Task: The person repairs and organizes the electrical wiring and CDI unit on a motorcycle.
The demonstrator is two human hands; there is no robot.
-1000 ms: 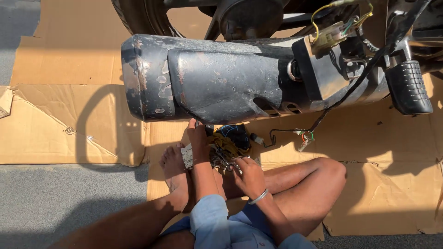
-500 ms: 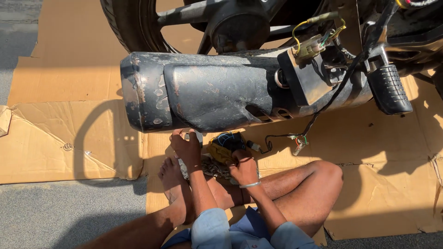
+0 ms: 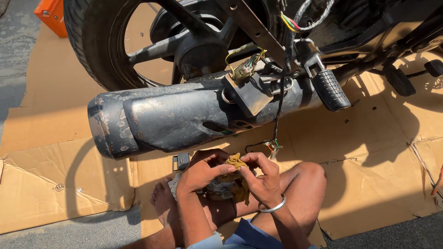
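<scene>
Mustard-yellow rag point(image 3: 236, 162) sits pinched between both hands in the head view, low at centre, just under the black exhaust muffler point(image 3: 184, 120). Left hand point(image 3: 203, 169) curls around its left side, fingers closed; right hand point(image 3: 260, 177), with a metal bangle point(image 3: 273, 207) at the wrist, grips the right side. Beneath the rag lies what may be a small grey part point(image 3: 220, 187), mostly hidden. Flattened cardboard point(image 3: 369, 152) spreads open to the right; the rear tyre point(image 3: 87, 50) and dangling wires point(image 3: 273, 145) crowd above.
</scene>
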